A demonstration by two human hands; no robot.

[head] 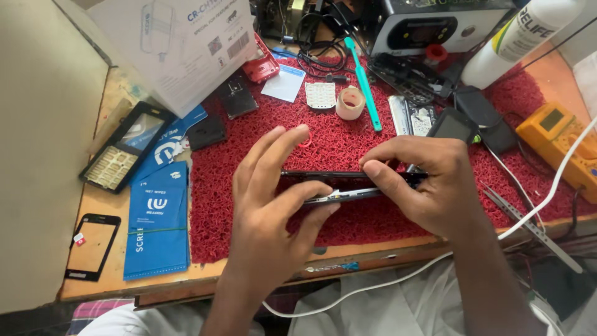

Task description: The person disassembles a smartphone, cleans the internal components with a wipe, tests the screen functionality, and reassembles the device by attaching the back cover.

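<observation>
Both hands meet over the middle of the red bristly mat [348, 143] that covers most of the wooden workbench [106, 205], and together they grip a slim black phone [348, 185] held edge-on, its two halves parted into a narrow wedge. The left hand [273, 205] has its fingers spread, the lower ones pressed under the phone's left end and the upper ones lifted off it. The right hand [429, 186] is clamped on the phone's right end, thumb pushing along the seam. Near the mat's far edge lie a teal toothbrush [365, 84], a small roll of tape [350, 102] and a white keypad sheet [320, 95]. A yellow multimeter [556, 140] sits at the right edge of the workbench, with metal tweezers [528, 224] near the front right corner. On the bare wood to the left lie blue wipe packets [158, 224], and a loose phone screen glass [93, 246] lies near the front left corner.
</observation>
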